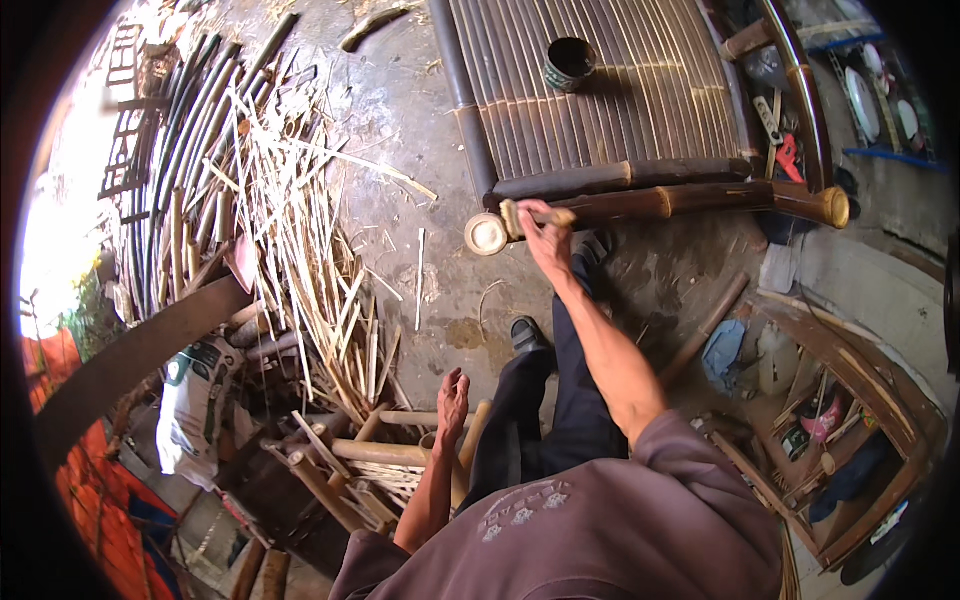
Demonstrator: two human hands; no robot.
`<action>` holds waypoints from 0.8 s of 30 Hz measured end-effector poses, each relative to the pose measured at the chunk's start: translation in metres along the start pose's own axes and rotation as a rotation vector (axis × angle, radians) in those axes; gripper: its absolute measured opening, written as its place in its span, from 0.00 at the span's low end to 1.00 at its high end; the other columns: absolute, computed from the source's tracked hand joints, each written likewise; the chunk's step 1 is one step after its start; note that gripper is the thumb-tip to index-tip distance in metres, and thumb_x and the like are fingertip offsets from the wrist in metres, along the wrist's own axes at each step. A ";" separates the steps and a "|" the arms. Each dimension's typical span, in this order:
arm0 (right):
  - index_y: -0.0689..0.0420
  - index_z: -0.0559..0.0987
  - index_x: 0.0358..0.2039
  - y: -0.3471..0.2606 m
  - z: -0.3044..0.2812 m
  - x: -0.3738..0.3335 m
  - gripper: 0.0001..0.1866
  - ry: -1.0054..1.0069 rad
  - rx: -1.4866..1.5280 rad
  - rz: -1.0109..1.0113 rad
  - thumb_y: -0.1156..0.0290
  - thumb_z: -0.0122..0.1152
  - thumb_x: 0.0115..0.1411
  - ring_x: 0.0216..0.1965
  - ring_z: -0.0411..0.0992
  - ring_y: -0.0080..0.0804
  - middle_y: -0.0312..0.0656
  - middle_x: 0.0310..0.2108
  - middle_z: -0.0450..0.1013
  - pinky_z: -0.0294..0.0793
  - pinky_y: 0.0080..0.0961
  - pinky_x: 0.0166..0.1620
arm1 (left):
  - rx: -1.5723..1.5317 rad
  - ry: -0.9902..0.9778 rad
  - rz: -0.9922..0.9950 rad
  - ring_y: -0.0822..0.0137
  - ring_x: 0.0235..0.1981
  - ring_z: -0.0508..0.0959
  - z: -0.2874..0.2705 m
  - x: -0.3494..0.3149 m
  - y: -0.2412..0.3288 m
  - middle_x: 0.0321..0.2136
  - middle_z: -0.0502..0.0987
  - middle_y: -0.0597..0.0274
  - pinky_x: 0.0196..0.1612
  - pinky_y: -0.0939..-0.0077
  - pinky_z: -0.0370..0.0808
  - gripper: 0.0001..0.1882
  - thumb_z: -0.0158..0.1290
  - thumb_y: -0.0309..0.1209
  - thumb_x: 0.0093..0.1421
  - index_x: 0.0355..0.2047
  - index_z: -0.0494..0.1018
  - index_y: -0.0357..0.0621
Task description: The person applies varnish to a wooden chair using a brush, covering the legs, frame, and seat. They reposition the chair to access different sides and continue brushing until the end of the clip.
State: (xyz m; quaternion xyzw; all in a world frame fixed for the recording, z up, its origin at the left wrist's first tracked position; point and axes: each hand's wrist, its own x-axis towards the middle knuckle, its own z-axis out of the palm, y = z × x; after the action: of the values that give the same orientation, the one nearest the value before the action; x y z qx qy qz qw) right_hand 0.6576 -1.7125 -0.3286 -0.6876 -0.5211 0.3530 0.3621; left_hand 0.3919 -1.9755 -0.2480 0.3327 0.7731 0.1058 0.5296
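My right hand [547,240] is closed around a paintbrush [511,219]. Its pale bristles touch or hover just over the dark bamboo pole [625,206] along the near edge of a bamboo bench [620,120], close to the pole's cut left end [486,235]. Lowered beside my left leg, my left hand [453,405] is empty, its fingers loosely bent and slightly apart. On the bench's slatted top stands a dark, open can [570,66]; its contents are hidden.
Split bamboo strips [300,240] and dark poles [195,130] lie piled on the left. Below them are a white sack [195,400] and bamboo framing [380,455]. A wooden cabinet frame [850,350] holding odds and ends lies at right. Red-handled tools [788,158] are by the bench.
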 end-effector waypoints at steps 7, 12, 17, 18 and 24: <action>0.58 0.80 0.35 -0.040 -0.027 -0.021 0.06 0.206 0.293 -0.157 0.71 0.60 0.59 0.36 0.78 0.28 0.42 0.32 0.79 0.75 0.25 0.38 | -0.023 0.078 0.084 0.52 0.47 0.76 0.006 -0.004 -0.042 0.47 0.74 0.41 0.50 0.65 0.71 0.24 0.46 0.40 0.66 0.53 0.67 0.33; 0.58 0.80 0.37 -0.025 -0.020 -0.032 0.08 0.125 0.328 -0.046 0.68 0.59 0.60 0.34 0.74 0.22 0.37 0.31 0.78 0.73 0.22 0.39 | 0.009 0.122 0.349 0.51 0.55 0.70 0.032 0.044 0.020 0.52 0.69 0.38 0.57 0.63 0.66 0.24 0.44 0.38 0.67 0.57 0.63 0.32; 0.59 0.78 0.39 0.051 -0.104 -0.024 0.09 0.269 0.190 -0.092 0.68 0.58 0.61 0.39 0.71 0.23 0.36 0.35 0.76 0.71 0.23 0.45 | 0.060 0.390 0.718 0.51 0.52 0.69 0.054 0.121 0.110 0.51 0.67 0.41 0.55 0.62 0.65 0.24 0.46 0.34 0.66 0.58 0.60 0.32; 0.57 0.79 0.36 0.072 -0.134 -0.019 0.08 0.328 0.211 -0.057 0.68 0.58 0.60 0.40 0.73 0.26 0.37 0.35 0.76 0.70 0.25 0.46 | 0.030 0.455 0.765 0.51 0.53 0.68 0.057 0.136 0.126 0.52 0.66 0.41 0.56 0.62 0.64 0.24 0.46 0.34 0.67 0.59 0.59 0.33; 0.54 0.79 0.37 0.190 -0.339 0.029 0.11 0.825 -0.335 -0.044 0.63 0.52 0.63 0.33 0.76 0.37 0.43 0.32 0.77 0.72 0.32 0.40 | -0.048 0.654 1.080 0.51 0.59 0.63 0.075 0.211 0.193 0.58 0.61 0.42 0.62 0.61 0.57 0.26 0.44 0.35 0.68 0.62 0.55 0.35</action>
State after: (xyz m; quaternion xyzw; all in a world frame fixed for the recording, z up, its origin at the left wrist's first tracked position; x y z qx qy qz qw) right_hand 1.0440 -1.7657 -0.3303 -0.8088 -0.3974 -0.0477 0.4308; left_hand 0.4907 -1.7114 -0.3373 0.6144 0.6155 0.4717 0.1453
